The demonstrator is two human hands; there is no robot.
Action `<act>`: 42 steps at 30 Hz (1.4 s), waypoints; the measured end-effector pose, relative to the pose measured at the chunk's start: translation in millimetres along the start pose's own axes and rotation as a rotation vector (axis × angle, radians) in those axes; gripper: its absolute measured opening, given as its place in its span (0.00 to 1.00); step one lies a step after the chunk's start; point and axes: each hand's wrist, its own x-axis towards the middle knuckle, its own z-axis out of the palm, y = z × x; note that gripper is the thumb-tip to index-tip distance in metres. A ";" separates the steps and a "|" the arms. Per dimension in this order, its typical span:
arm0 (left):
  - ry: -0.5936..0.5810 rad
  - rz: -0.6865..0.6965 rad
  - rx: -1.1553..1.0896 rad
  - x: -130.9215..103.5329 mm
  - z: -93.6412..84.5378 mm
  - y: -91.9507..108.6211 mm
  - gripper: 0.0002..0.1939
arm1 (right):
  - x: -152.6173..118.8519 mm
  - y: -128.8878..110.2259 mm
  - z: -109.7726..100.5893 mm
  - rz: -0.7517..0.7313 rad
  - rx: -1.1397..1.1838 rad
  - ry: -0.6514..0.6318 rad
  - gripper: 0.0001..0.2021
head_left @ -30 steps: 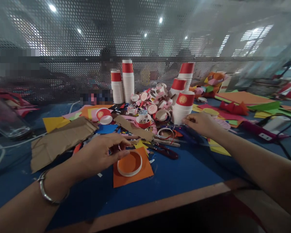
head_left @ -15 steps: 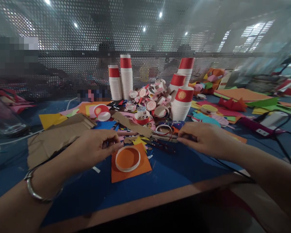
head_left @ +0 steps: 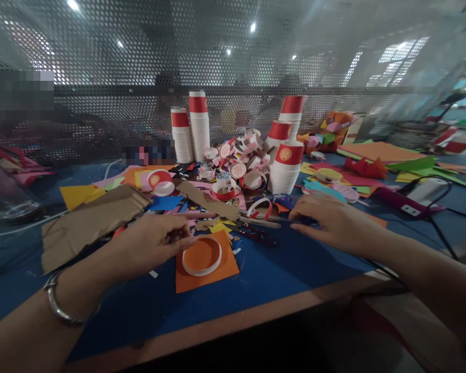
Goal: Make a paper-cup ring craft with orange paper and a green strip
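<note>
A white paper-cup ring (head_left: 219, 260) lies on an orange paper square (head_left: 186, 283) near the table's front edge. My left hand (head_left: 153, 243) is at the ring's upper left, thumb tip by its rim. Its fingers curl loosely, apart from the thumb, with nothing seen in them. My right hand (head_left: 330, 220) hovers over the table to the right, fingers bent and a little apart, holding nothing that I can see. Left of it are a red-and-white ring (head_left: 270, 208) and a dark, narrow tool (head_left: 260, 237), its kind unclear.
Stacked paper cups (head_left: 285, 173) stand behind, around a heap of cut cup pieces (head_left: 238, 171). Cardboard (head_left: 93, 220) lies on the left. Coloured paper (head_left: 384, 150) and a purple power strip (head_left: 398, 202) are on the right, with cables. A perforated screen (head_left: 225, 67) rises behind.
My left thumb has come down closer to the ring's rim. The fingers of my right hand have spread slightly. The ring and orange paper stay together; the view has shifted a little.
</note>
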 end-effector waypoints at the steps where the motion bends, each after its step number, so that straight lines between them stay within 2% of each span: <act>1: -0.006 0.000 0.000 0.2 -0.2 0.5 0.20 | -0.3 0.6 -0.1 0.005 0.010 0.004 0.10; 10: -0.022 -0.021 0.016 1.8 -0.2 -0.7 0.22 | -2.2 6.9 1.9 0.124 0.025 0.090 0.09; 15: -0.029 -0.026 -0.020 0.4 -0.1 3.4 0.23 | -10.5 11.7 7.5 0.195 0.017 0.067 0.13; 19: -0.041 -0.028 -0.012 -0.2 0.1 4.3 0.21 | -10.3 12.7 7.3 0.252 0.050 0.050 0.13; 25: -0.049 -0.019 -0.035 0.5 0.2 5.2 0.19 | -6.3 12.1 3.6 0.233 0.026 0.089 0.11; 32: -0.066 -0.031 -0.055 0.6 0.8 4.1 0.20 | -11.3 6.9 18.0 0.094 -0.063 0.161 0.10; 42: -0.062 -0.017 -0.029 -1.2 0.5 4.9 0.21 | -8.4 -6.4 15.4 0.056 -0.064 0.136 0.04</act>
